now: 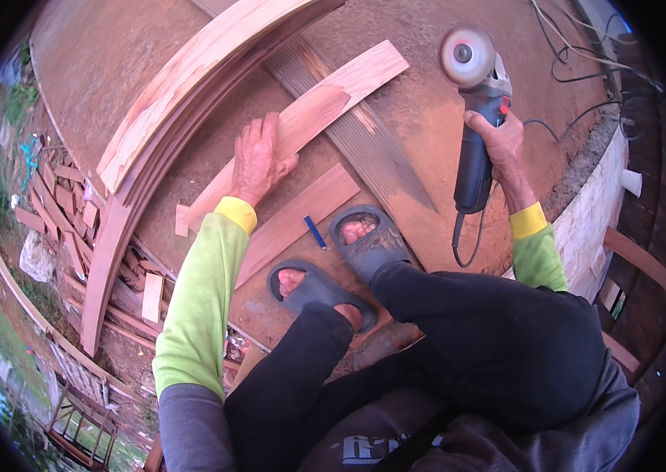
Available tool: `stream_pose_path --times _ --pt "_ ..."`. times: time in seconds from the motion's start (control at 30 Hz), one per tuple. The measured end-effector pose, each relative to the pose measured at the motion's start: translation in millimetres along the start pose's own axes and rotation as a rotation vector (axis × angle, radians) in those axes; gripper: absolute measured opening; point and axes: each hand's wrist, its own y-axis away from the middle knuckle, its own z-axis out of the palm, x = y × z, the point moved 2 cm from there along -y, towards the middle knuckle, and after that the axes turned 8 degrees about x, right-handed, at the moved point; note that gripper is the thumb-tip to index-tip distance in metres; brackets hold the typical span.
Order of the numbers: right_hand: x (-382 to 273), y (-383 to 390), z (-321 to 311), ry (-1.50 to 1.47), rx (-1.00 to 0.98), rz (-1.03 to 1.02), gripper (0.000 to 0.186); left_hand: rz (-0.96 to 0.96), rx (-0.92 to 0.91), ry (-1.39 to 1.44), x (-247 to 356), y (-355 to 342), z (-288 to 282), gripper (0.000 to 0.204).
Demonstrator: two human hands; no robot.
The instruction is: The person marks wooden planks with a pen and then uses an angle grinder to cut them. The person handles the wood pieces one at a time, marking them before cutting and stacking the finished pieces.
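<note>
My right hand [501,149] is closed round the dark body of an angle grinder [472,169], held upright with its disc [467,55] at the top, apart from the wood. The disc looks blurred. My left hand [261,157] rests on a pale reddish wooden board [325,102], its fingers curled over the far edge and the thumb toward the right. Beneath that board, a grooved dark plank [380,149] runs crosswise. Nearer my feet lies another flat board [301,220], with a blue pencil-like stick [315,233] beside it.
Curved wooden pieces [183,102] are stacked at the left. A heap of wood offcuts [66,204] lies beyond the floor's left edge. Cables [585,59] trail at the upper right, near a low pale wall [596,212]. My sandalled feet [364,236] stand close to the boards.
</note>
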Motion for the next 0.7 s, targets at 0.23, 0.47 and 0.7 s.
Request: stream_pose_path --times 0.23,0.47,0.7 --pt "-0.9 4.2 9.0 0.076 -0.073 -0.015 0.041 -0.032 -0.02 -0.155 -0.5 15.0 4.0 0.077" --pt "-7.6 12.1 14.9 0.185 -0.119 -0.032 0.043 -0.037 -0.046 -0.149 0.7 18.6 1.3 0.076" --pt "-10.3 16.2 23.9 0.165 -0.149 -0.046 0.038 -0.009 -0.044 -0.151 2.3 16.0 3.1 0.078"
